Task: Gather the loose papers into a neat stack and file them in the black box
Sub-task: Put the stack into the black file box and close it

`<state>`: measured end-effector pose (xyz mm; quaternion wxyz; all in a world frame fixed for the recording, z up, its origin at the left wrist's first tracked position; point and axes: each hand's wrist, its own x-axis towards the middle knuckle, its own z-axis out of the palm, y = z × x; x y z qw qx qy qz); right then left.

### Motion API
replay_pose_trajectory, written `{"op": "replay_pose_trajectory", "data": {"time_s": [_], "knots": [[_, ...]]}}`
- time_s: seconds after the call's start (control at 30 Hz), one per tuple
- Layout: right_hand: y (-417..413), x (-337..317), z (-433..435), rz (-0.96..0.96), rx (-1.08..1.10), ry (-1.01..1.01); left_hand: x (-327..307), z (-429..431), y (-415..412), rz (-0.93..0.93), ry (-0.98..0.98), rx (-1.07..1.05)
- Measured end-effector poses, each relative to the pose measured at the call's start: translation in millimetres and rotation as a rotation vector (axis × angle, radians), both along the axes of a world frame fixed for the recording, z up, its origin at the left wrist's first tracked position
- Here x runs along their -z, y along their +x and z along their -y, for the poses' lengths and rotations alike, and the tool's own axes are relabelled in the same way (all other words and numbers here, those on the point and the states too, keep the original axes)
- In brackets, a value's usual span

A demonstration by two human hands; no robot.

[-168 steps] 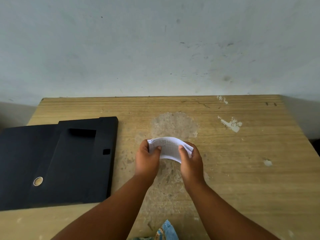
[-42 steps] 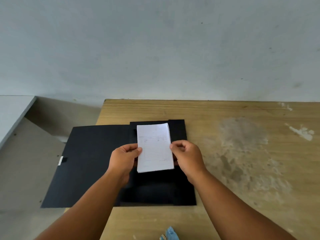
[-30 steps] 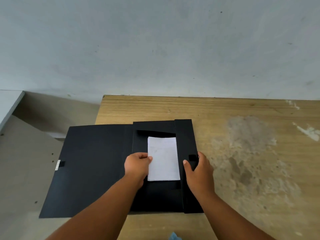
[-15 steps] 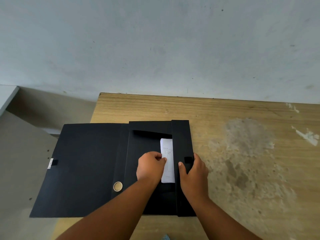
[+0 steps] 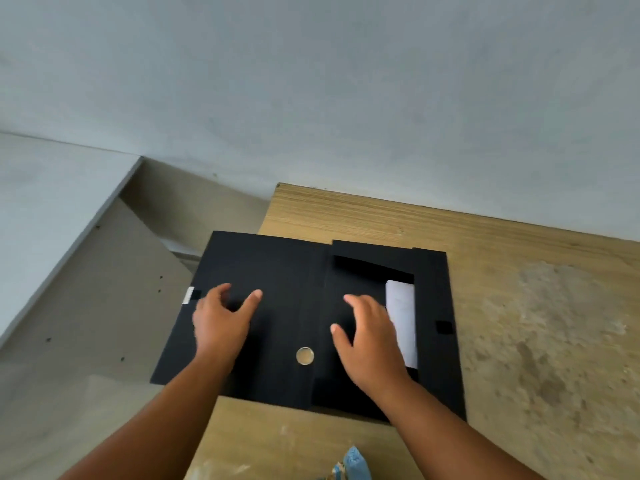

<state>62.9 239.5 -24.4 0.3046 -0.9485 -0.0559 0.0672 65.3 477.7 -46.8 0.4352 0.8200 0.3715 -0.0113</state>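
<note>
The black box (image 5: 433, 341) lies open and flat on the wooden table (image 5: 519, 306), its wide lid flap (image 5: 277, 271) hanging past the table's left edge. The white paper stack (image 5: 401, 317) rests inside the box against its right side wall, partly hidden by my right hand. My right hand (image 5: 370, 337) hovers with fingers spread over the box's inner panel, left of the papers. My left hand (image 5: 221, 320) is spread above the lid flap, holding nothing. A round metal eyelet (image 5: 304, 356) sits on the spine between my hands.
A grey wall rises behind the table. Left of the table a bare floor (image 5: 86, 323) drops away. The tabletop to the right has a worn, stained patch (image 5: 554, 323). A blue cloth scrap (image 5: 353, 462) shows at the bottom edge.
Both hands have let go of the papers, which now lie in the box. My left hand moved left over the lid flap; my right hand left the side wall.
</note>
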Motion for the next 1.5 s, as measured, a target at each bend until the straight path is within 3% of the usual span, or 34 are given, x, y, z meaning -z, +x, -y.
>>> {"op": "replay_pose_trajectory", "data": {"time_s": [0.07,0.13,0.23,0.43,0.5,0.6,0.7,0.8,0.87,1.0,1.17,1.3,1.5], "knots": [[-4,8,-31,-0.145,-0.113,0.028,6,-39,-12,-0.175,0.116,-0.047],[-7,12,-61,-0.266,-0.178,0.063,10,-69,-25,-0.271,0.031,-0.069],[-9,15,-96,-0.322,-0.242,0.073,11,-94,-40,-0.172,-0.142,-0.016],[-3,3,-140,-0.408,-0.189,0.203,-39,-119,-41,-0.049,-0.157,0.099],[-1,-9,-149,-0.402,-0.145,0.285,-65,-117,-39,0.018,-0.388,0.152],[6,-41,-157,-0.336,-0.023,0.426,-96,-99,-38,0.171,-0.896,0.271],[13,-83,-146,-0.303,0.141,0.619,-111,-58,-29,0.278,-1.094,0.413],[17,-121,-110,-0.288,0.237,0.806,-112,-2,-18,0.33,-0.932,0.604],[18,-138,-80,-0.261,0.281,0.806,-107,33,-12,0.352,-0.813,0.725],[16,-142,-13,-0.165,0.396,0.611,-83,81,-3,0.314,-0.575,0.877],[-1,-103,74,-0.022,0.515,0.348,-30,114,-3,-0.004,-0.125,0.935],[-17,-58,108,-0.015,0.61,0.177,2,117,-15,-0.076,0.004,0.932],[-33,-3,132,-0.067,0.406,-0.121,17,124,-14,-0.063,0.113,0.962]]}}
